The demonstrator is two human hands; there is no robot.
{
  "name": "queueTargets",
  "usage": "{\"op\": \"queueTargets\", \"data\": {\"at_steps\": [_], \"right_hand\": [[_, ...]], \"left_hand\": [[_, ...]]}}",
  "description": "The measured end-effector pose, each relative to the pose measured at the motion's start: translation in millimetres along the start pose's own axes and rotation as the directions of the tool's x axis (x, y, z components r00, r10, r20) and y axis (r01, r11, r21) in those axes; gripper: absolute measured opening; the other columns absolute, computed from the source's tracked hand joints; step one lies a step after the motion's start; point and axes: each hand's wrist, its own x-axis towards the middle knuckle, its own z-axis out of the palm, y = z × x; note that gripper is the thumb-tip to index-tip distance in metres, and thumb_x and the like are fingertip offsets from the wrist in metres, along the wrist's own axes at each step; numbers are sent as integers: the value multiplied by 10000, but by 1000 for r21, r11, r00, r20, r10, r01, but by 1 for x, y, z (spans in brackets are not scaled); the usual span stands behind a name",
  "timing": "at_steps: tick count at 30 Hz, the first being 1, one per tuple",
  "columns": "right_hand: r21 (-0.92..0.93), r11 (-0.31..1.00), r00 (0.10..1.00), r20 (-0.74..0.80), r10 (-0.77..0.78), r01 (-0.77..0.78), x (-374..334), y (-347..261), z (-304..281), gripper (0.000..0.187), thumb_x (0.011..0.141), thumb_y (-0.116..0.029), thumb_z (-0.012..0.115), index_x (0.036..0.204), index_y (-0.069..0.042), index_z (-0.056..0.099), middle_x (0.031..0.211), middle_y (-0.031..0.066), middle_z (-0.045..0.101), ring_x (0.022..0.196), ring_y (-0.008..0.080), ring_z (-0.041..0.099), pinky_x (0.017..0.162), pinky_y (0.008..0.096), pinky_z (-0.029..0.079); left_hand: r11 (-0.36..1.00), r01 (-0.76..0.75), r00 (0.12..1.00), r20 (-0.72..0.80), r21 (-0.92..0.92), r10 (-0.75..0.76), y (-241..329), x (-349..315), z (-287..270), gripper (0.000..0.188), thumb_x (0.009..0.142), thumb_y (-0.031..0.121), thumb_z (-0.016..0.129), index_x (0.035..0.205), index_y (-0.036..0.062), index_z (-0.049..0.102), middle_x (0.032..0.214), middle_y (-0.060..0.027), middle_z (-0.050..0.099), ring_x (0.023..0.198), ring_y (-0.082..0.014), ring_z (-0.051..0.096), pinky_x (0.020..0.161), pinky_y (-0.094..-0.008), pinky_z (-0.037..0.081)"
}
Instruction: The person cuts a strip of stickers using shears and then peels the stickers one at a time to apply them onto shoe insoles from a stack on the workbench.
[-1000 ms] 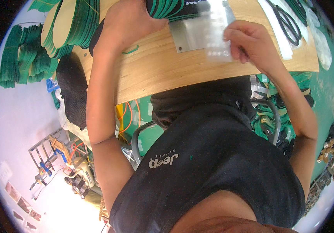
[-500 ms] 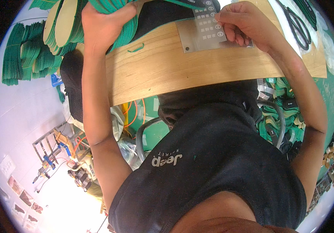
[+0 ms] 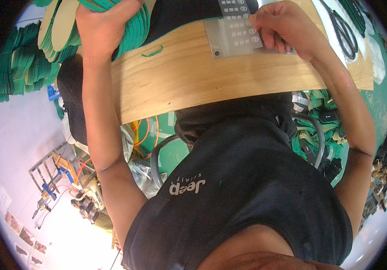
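Currently a grey translucent plastic sheet of small printed stickers (image 3: 235, 28) is pinched at its right edge by the right hand (image 3: 283, 24), fingers closed on it, and it lies flat on the pale wooden board (image 3: 211, 81) just beside that grip. Well to the left of the sheet, a curved stack of green-edged, insole-shaped flat pieces (image 3: 126, 22) is clenched by the left hand (image 3: 103, 24) at the board's far corner. A single short green thread scrap (image 3: 152, 52) rests on the board between the two grips. Beyond the right hand, black-handled scissors (image 3: 344, 29) lie untouched. Further stacks of green pieces (image 3: 18, 72) are piled outward past the left hand. Judging by this, no sticker appears peeled yet; whether any held piece already carries a sticker cannot be told, so most of the work seems left.
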Motion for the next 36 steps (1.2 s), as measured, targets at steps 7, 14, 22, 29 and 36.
{"op": "queueTargets", "data": {"at_steps": [7, 14, 22, 29, 36], "right_hand": [[50, 998, 999, 2, -46, 46, 7, 14, -2, 287, 951, -185, 636, 733, -14, 713, 592, 66, 660, 460, 127, 574, 432, 259, 428], [98, 981, 985, 24, -173, 170, 12, 34, -3, 295, 971, -284, 649, 749, -89, 642, 542, -17, 594, 388, 30, 497, 358, 180, 303], [90, 976, 980, 7, -201, 200, 9, 32, -1, 275, 979, -274, 645, 780, -84, 658, 540, -16, 599, 379, 26, 492, 352, 177, 298], [86, 980, 983, 28, -184, 181, 10, 33, -3, 284, 988, -277, 638, 786, -79, 658, 538, -15, 599, 383, 25, 500, 352, 169, 302], [106, 981, 986, 18, -166, 164, 9, 31, -1, 287, 986, -285, 639, 785, -82, 659, 539, -14, 601, 378, 28, 499, 345, 172, 301]], "left_hand": [[997, 44, 996, 80, 69, -49, 17, 4, -1, 463, 704, 83, 749, 1136, -36, 632, 1035, -101, 694, 926, -200, 641, 845, -350, 517], [1000, -23, 998, 58, 12, 23, 2, 3, 3, 466, 709, 86, 753, 1142, -41, 638, 1044, -115, 706, 944, -200, 649, 857, -352, 517], [991, -48, 993, 111, 127, 34, -24, 10, -12, 316, 730, 113, 859, 981, -17, 717, 921, -58, 733, 826, -141, 666, 818, -303, 529], [995, -22, 992, 126, 99, 9, -22, 9, -9, 292, 731, 114, 860, 960, -12, 728, 920, -62, 740, 817, -134, 672, 807, -300, 534], [996, 15, 996, 88, 86, -23, -26, 7, -9, 288, 727, 94, 847, 964, -17, 727, 929, -69, 742, 829, -134, 675, 816, -297, 537]]}}
